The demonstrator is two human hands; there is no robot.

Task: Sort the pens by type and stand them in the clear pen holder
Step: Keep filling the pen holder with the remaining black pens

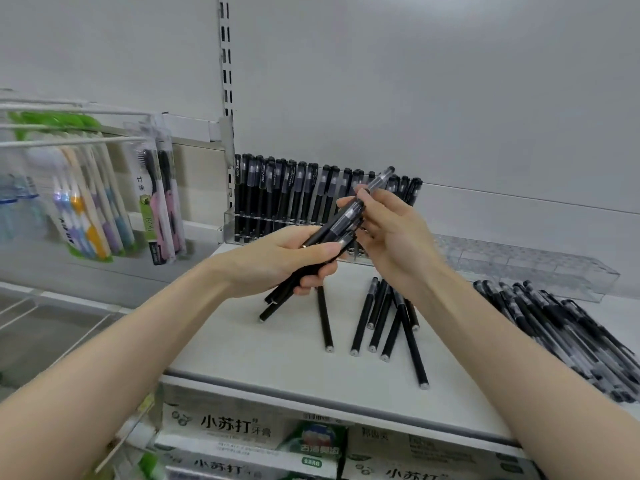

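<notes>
Head view. Left grip (277, 261): clenched round a bundle of black pens (322, 236), count hidden. Right grip (391, 233): pinching one clear-barrelled pen (379, 183). Shelf (277, 358): seven loose black pens (412, 339); one heap of clear-barrelled pens (554, 327). Clear pen holder (540, 268): one row of standing pens (294, 199) at left end.

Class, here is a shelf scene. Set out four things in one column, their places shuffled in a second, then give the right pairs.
Things
1. pen bundle
2. toothbrushes
3. heaped pens
4. standing pens

Places
A. hanging from hooks, left
B. in the holder, at the back
C. gripped in the left hand
D. lying on the shelf, right

Pairs: 1-C, 2-A, 3-D, 4-B
</notes>
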